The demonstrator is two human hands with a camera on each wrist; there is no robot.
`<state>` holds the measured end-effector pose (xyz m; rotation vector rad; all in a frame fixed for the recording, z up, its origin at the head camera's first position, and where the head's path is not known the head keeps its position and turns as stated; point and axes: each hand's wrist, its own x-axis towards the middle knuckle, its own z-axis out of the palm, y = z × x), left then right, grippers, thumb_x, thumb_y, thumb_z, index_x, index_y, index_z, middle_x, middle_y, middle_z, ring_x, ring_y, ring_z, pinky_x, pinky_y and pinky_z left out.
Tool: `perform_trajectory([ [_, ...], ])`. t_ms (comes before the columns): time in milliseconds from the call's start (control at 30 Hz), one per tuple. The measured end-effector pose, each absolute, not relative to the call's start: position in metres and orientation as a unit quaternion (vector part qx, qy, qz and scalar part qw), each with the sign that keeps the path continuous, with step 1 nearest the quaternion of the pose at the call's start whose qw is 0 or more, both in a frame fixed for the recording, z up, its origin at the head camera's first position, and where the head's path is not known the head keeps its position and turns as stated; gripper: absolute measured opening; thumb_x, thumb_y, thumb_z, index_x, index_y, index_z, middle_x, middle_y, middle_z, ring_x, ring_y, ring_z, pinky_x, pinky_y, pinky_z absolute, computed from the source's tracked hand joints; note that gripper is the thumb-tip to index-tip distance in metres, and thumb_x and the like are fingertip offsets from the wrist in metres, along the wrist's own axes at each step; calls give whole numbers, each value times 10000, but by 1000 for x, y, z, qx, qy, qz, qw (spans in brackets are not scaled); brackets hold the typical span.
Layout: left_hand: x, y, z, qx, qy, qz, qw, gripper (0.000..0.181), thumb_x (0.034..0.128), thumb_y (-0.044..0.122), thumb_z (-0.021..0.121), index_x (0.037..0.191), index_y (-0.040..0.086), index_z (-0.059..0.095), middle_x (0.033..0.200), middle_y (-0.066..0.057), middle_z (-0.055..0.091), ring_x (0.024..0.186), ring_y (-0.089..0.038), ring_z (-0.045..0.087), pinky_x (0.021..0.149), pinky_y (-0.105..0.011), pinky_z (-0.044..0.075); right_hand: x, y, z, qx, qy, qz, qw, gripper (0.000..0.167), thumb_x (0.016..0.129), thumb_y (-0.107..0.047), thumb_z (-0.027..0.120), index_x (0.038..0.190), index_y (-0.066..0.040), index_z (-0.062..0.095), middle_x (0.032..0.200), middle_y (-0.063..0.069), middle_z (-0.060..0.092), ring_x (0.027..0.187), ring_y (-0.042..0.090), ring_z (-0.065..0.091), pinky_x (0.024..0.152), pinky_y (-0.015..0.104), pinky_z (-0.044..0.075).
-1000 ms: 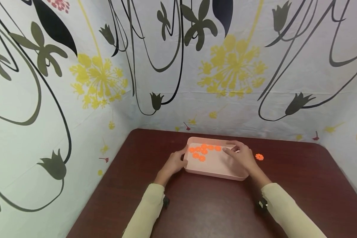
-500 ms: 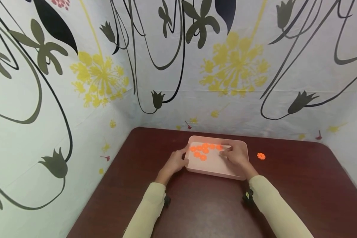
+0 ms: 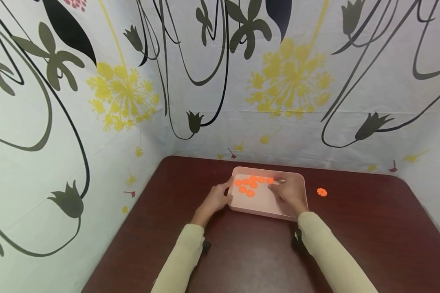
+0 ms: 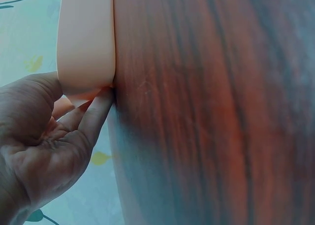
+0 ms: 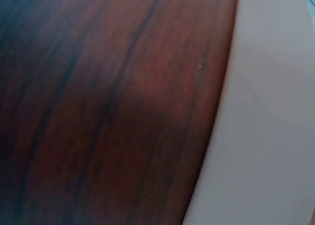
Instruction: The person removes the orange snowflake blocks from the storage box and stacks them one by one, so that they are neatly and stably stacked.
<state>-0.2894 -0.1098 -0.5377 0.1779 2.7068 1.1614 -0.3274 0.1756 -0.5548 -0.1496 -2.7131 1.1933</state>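
The left hand (image 3: 215,198) grips the left end of the pink tray (image 3: 264,212). In the left wrist view, the thumb of the left hand (image 4: 49,136) lies against the outside of the tray (image 4: 86,38), with the fingers bent round its corner. Several orange flower-shaped pieces (image 3: 250,193) lie in the tray's left and upper part. Over the tray's right half, the right hand (image 3: 291,193) has its bent fingertips beside the rightmost orange piece (image 3: 269,180); whether they pinch it is too small to tell. The right wrist view shows no hand, only the tray's side (image 5: 261,112).
Another orange flower-shaped piece (image 3: 322,192) lies on the dark red table (image 3: 256,252), right of the tray. A patterned cloth wall (image 3: 205,97) stands behind the table and along its left side.
The right hand has moved left and inward over the tray, its fingertips now at the rightmost piece. The left hand keeps its hold on the tray.
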Motion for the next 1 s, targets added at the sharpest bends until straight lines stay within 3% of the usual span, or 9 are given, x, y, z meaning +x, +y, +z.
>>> perform_trajectory([
  [100,-289,-110,-537,60,914,390,96,766,983,71,643,1662,250,335,1657,-12,470,1029,-233,580,798,-305,488,-325,171,-555,-51,-916,387,90,352,803,-277,915,1105,-124,823,901,35,820,947,248,687,839,417,535],
  [200,-289,-110,-537,54,914,390,97,764,987,78,645,1661,261,336,1658,-8,471,1076,-224,581,815,-307,486,-325,165,-557,-53,-922,378,71,381,842,-297,877,1160,-106,790,993,71,817,986,269,687,916,477,527],
  [333,-289,-109,-538,50,915,389,99,766,990,84,645,1661,281,334,1648,-12,486,1059,-218,585,769,-281,486,-326,162,-559,-58,-932,352,64,399,879,-326,842,1206,-112,760,1127,102,797,951,288,670,837,458,509],
  [500,-289,-108,-538,51,915,389,97,767,992,88,646,1658,298,329,1645,-6,489,1113,-206,580,769,-265,485,-327,162,-560,-62,-940,327,80,361,889,-340,826,1185,-142,769,1159,98,790,911,295,682,701,403,472],
  [633,-290,-108,-537,51,915,388,97,769,992,91,646,1659,301,326,1654,3,478,1173,-190,563,808,-270,480,-329,160,-558,-64,-940,327,78,331,891,-324,815,1163,-140,772,1115,103,784,844,292,656,619,365,425],
  [867,-291,-109,-539,52,916,386,98,777,984,84,651,1659,302,333,1624,-34,514,957,-213,584,708,-262,478,-329,157,-554,-61,-946,312,67,331,899,-299,774,1162,-99,767,1025,107,785,818,268,673,590,342,433],
  [1000,-291,-109,-539,53,914,391,100,778,983,82,655,1658,298,335,1635,-18,500,1013,-204,578,726,-260,476,-330,157,-553,-61,-946,312,62,323,887,-279,751,1137,-75,764,969,113,771,791,270,666,592,361,443],
])
